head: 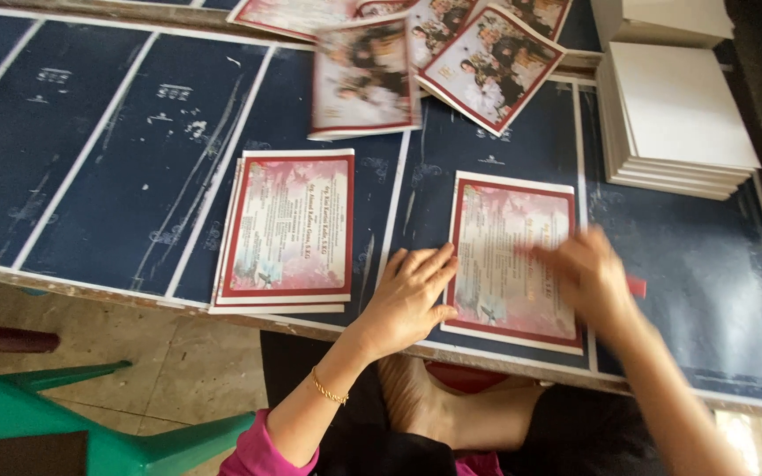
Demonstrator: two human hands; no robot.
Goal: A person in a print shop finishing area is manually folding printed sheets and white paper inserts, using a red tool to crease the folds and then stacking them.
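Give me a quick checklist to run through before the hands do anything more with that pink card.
1. Left hand steadying the pink card at its left edge: ok.
2. Right hand on the card: cannot tell, blurred.
3. Card lying flat on the dark blue table: ok.
4. Card's near edge inside the table edge: ok.
5. Stack of pink cards apart from the card: ok.
6. Pile of white boards apart from both hands: ok.

card stack left, blank boards right — table
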